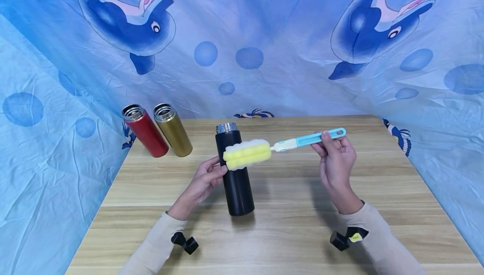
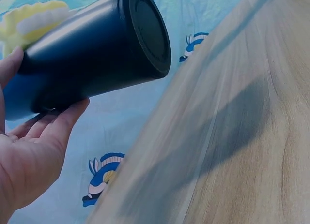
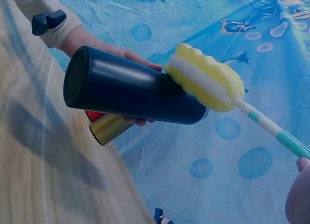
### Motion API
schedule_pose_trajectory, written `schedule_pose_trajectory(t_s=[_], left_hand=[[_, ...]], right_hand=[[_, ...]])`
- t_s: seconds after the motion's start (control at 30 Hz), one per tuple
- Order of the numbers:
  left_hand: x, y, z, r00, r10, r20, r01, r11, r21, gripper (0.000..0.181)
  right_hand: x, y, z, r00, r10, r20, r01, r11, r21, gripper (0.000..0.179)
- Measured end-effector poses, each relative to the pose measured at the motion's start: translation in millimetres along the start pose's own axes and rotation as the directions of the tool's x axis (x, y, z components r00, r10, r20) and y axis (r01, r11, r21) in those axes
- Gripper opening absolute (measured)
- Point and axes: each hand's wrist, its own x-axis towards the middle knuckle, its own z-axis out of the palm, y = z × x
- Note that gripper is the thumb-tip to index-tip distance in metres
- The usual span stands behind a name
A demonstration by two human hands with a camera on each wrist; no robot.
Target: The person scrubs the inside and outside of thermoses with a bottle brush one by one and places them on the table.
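My left hand (image 1: 204, 180) grips a black bottle (image 1: 239, 191) round its body, thumb on the near side. The bottle has no lid on and its bare silver neck (image 1: 226, 128) points away from me; in the left wrist view its flat base (image 2: 150, 33) hangs above the wood. On the right, my right hand (image 1: 338, 159) pinches the blue and white handle (image 1: 310, 139) of a bottle brush. Its yellow and white sponge head (image 1: 247, 154) overlaps the upper body of the bottle in the head view, and in the right wrist view the sponge (image 3: 206, 79) lies along the bottle's neck end.
A red bottle (image 1: 145, 132) and a gold bottle (image 1: 174, 131) stand lidless at the table's back left. Blue cloth with dolphins (image 1: 124, 22) hangs behind and beside the wooden table (image 1: 287, 237). Each wrist wears a small black camera (image 1: 185, 242).
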Motion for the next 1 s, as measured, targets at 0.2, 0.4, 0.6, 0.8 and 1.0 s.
schedule_pose_trajectory(t_s=[0.2,0.4,0.6,0.8,1.0], left_hand=[[-0.3,1.1,-0.2,0.999,-0.035,-0.039,0.037,0.998,0.048,0.072],[0.8,-2.7,-1.5,0.996,-0.042,-0.073,0.048,0.995,0.085,0.072],[1.0,-4.0,-1.9,0.994,-0.043,-0.105,0.054,0.993,0.105,0.054],[1.2,-5.8,-2.4,0.992,-0.038,-0.120,0.054,0.989,0.134,0.043],[1.6,-6.6,-0.7,0.992,-0.011,-0.122,0.025,0.992,0.120,0.049]], right_hand=[[5.2,2,4,1.000,-0.012,-0.008,0.012,1.000,0.026,0.020],[7.0,3,5,1.000,-0.018,-0.008,0.018,0.999,0.040,0.017],[8.4,4,9,1.000,-0.023,-0.010,0.023,0.997,0.069,0.017],[9.6,3,11,0.999,-0.031,-0.009,0.032,0.997,0.065,0.020],[9.8,2,12,0.999,-0.038,0.014,0.037,0.996,0.079,0.015]])
